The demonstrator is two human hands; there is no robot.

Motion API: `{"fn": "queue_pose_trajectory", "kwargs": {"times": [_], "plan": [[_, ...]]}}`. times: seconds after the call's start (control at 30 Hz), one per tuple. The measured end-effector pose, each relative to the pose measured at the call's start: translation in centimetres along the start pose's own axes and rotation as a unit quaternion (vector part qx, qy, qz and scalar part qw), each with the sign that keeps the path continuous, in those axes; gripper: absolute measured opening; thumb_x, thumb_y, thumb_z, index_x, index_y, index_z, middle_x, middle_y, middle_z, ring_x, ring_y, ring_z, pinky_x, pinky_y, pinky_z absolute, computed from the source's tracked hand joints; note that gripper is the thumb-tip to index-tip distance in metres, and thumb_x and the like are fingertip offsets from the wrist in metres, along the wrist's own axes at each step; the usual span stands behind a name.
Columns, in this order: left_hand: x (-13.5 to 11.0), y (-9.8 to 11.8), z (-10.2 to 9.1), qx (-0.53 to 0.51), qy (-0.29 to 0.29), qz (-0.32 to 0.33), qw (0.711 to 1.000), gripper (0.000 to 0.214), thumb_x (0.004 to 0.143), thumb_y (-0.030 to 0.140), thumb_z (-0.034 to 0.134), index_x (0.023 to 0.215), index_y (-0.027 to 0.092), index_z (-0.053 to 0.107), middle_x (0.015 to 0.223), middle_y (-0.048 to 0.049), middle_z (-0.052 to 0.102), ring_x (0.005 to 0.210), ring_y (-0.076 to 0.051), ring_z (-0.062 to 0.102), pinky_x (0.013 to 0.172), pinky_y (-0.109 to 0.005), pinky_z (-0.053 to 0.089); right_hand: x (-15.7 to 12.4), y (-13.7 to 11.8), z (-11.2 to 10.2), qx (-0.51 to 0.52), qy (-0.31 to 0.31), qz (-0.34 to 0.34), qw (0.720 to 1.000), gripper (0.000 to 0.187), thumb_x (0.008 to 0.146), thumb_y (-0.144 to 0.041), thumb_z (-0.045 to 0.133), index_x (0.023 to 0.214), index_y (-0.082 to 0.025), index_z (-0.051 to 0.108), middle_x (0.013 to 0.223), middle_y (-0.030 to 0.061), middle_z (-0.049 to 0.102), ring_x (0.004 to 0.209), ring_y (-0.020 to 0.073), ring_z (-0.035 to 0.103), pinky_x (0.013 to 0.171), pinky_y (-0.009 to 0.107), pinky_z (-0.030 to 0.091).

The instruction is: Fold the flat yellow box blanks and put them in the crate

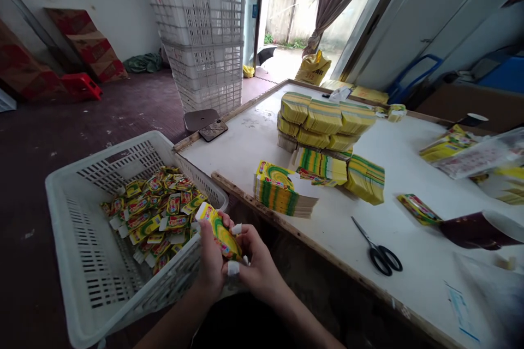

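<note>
- White tabletop (239, 158) holds flattened cartons (275, 196) near me, likely for reach.
- My left hand (210, 262) and right hand (261, 263) pinch one yellow carton (222, 235), seemingly steadying it.

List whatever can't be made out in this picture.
- Head view: the lower end of the yellow carton, covered by the right hand.
- Head view: the part of the left palm behind that carton, covered by the carton; the left hand shows otherwise.
- Head view: the crate floor under the piled cartons, which cover it.
- Head view: the clear plastic at lower right, cut off by the frame edge and blurred.
</note>
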State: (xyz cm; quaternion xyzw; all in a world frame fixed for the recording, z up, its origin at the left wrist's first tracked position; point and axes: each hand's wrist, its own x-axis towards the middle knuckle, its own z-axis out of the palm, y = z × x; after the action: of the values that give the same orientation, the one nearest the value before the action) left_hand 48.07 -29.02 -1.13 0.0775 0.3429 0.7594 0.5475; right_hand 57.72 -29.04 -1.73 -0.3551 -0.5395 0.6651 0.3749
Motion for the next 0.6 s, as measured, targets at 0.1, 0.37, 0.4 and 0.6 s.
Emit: {"fn": "queue_pose_trajectory", "kwargs": {"times": [0.1, 0.37, 0.4, 0.6], "plan": [[0.2, -0.7, -1.3, 0.062, -0.041, -0.002, 0.997, 0.06, 0.065, 0.069, 0.07, 0.101, 0.022, 0.061, 0.088, -0.0002, 0.062, 0.081, -0.017, 0.061, 0.078, -0.028, 0.051, 0.7, -0.1, -1.9, -0.008, 0.036, -0.031, 0.999, 0.04, 0.068, -0.029, 0.078, 0.101, -0.022, 0.056, 0.076, -0.004, 0.057, 0.07, 0.013, 0.053, 0.065, 0.024, 0.042], [1.7, 3.5, -3.2, 0.325, -0.23, 0.034, 0.916, 0.054, 0.088, 0.061, 0.046, 0.12, 0.019, 0.057, 0.121, -0.0115, 0.062, 0.114, -0.028, 0.056, 0.099, -0.038, 0.042, 0.2, -1.5, -7.1, -0.318, 0.055, -0.25, 0.913, 0.018, 0.088, -0.016, 0.056, 0.093, -0.023, 0.071, 0.081, 0.004, 0.069, 0.072, 0.0176, 0.06, 0.064, 0.029, 0.047], [1.7, 4.3, -3.1, 0.35, -0.264, 0.034, 0.898, 0.07, 0.084, 0.072, 0.039, 0.127, 0.019, 0.051, 0.13, -0.0134, 0.056, 0.121, -0.03, 0.051, 0.103, -0.041, 0.038, 0.1, -1.9, -7.2, -0.377, 0.045, -0.281, 0.881, 0.023, 0.089, -0.013, 0.053, 0.097, -0.024, 0.071, 0.082, 0.0042, 0.07, 0.074, 0.0182, 0.059, 0.066, 0.03, 0.046], [0.3, 4.7, -2.4, 0.634, -0.343, -0.01, 0.693, 0.087, 0.062, 0.04, 0.081, 0.134, 0.021, 0.037, 0.123, -0.0104, 0.058, 0.111, -0.031, 0.056, 0.096, -0.044, 0.045, -1.2, -1.9, -5.2, -0.488, -0.012, -0.363, 0.793, 0.025, 0.09, -0.017, 0.057, 0.108, -0.033, 0.066, 0.093, 0.0, 0.068, 0.098, 0.0214, 0.056, 0.106, 0.049, 0.027]]}}
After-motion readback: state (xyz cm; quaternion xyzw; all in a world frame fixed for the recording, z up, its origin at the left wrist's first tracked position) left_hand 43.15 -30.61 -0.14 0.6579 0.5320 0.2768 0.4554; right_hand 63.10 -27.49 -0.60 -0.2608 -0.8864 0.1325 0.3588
